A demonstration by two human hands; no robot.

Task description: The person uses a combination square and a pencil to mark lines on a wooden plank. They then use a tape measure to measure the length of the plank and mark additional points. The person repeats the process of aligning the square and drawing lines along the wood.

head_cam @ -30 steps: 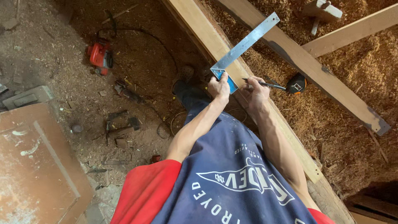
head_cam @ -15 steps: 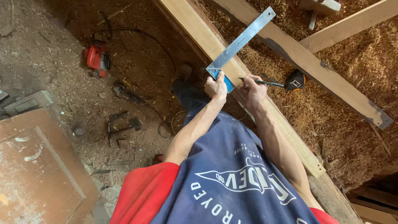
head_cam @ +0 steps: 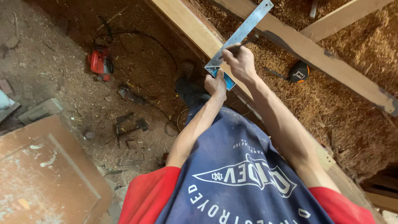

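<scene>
- Long timber beam (head_cam: 188, 25) runs diagonally, away up-left from your hands.
- Try square (head_cam: 242, 33) lies across it, blade pointing up-right.
- Your left hand (head_cam: 216, 85) grips the square's blue stock.
- Your right hand (head_cam: 240, 62), nearer the blade, pinches a pencil (head_cam: 237, 46) against it.

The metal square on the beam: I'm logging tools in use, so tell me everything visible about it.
The L-shaped metal try square has a long, flat, silvery steel blade running diagonally up to the right, and a short blue stock at its lower end. It lies flat across the pale wooden beam. The left hand presses on the blue stock; the right hand rests on the blade, holding a thin dark marking tool, too small to tell apart.
</scene>
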